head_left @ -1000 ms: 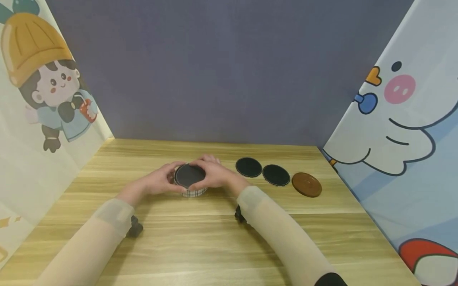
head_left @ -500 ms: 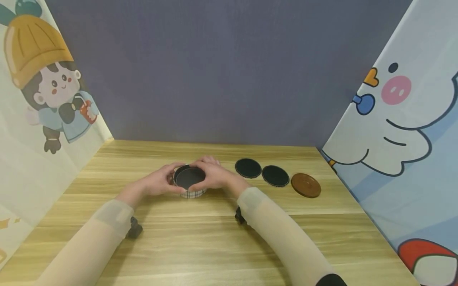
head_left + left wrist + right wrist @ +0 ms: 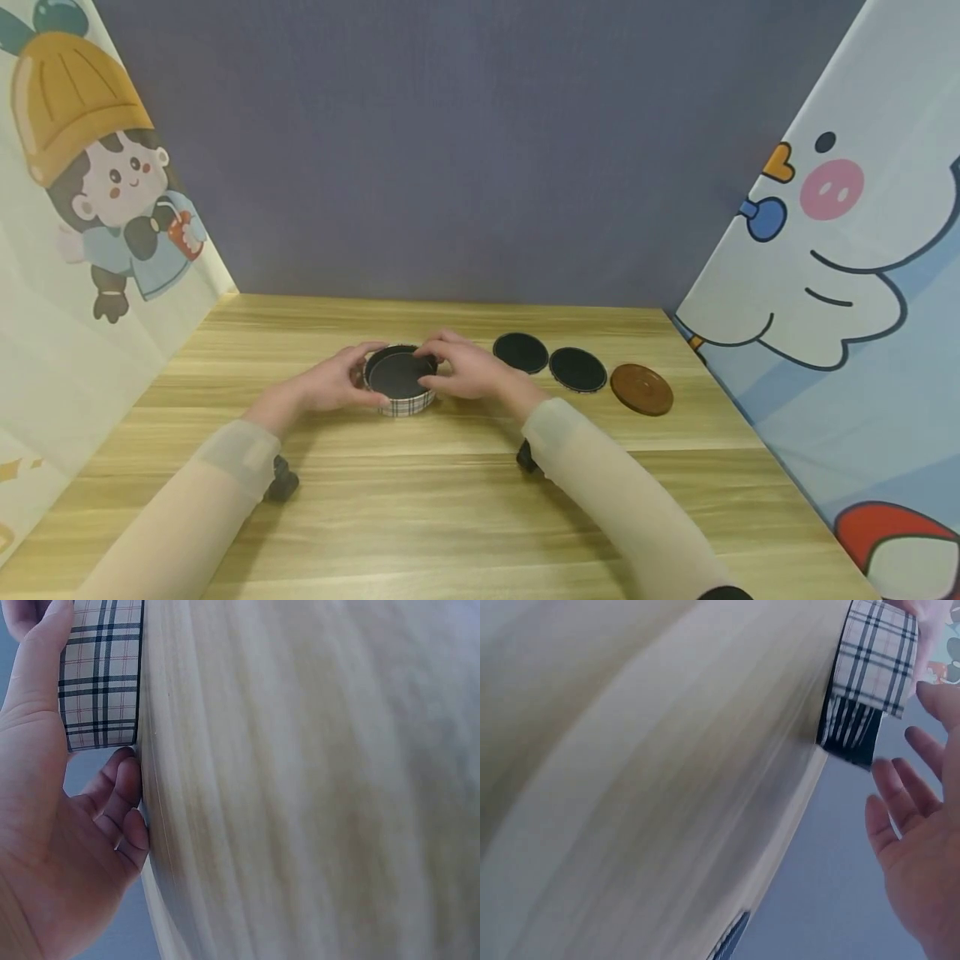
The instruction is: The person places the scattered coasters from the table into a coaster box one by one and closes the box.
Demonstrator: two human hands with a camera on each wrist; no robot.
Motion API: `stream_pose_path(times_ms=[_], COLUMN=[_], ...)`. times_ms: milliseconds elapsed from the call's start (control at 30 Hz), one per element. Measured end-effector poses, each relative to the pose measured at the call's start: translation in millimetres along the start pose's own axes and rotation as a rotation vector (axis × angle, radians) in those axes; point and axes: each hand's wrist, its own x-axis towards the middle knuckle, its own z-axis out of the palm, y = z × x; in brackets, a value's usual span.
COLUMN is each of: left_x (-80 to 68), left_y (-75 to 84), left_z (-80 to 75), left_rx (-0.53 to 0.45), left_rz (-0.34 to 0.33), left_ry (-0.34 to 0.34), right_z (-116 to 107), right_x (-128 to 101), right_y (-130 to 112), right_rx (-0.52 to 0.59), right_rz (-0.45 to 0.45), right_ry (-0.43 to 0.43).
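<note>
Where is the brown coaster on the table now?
In the head view, the brown coaster lies flat on the table, right of centre. It ends the row, beside two black coasters.

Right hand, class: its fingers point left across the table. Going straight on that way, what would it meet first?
Probably the plaid round box; the right hand already hovers at its rim.

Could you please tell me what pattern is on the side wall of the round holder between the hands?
The round holder has a pale plaid wall with dark check lines, clearest in the left wrist view.
</note>
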Motion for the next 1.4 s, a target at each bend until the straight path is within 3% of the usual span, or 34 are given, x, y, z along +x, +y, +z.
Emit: stream_pose_path(times_ms=[367,600,933,1400], left_x=[1.4,0.3,-0.5,-1.9], left_y=[-1.9,-3.1,-1.6,-0.4], left_z=[2.0,2.0,1.7,1.2], left_rx=[0.021,0.029,0.029,0.027], left_rz=[0.009,-0.02,-0.04,-0.034], left_ry=[0.032,0.034,0.03,0.03], right_z=[-16,-18,-36,-67], right_x=[-41,-68,-109,-149], right_y=[16,42,80,155], right_rx=[-0.011,-0.028,0.002,-0.042], right_rz=[-0.004,-0.002,0.139,0.268], right_ry=[-0.017,-0.038,-0.015,0.101])
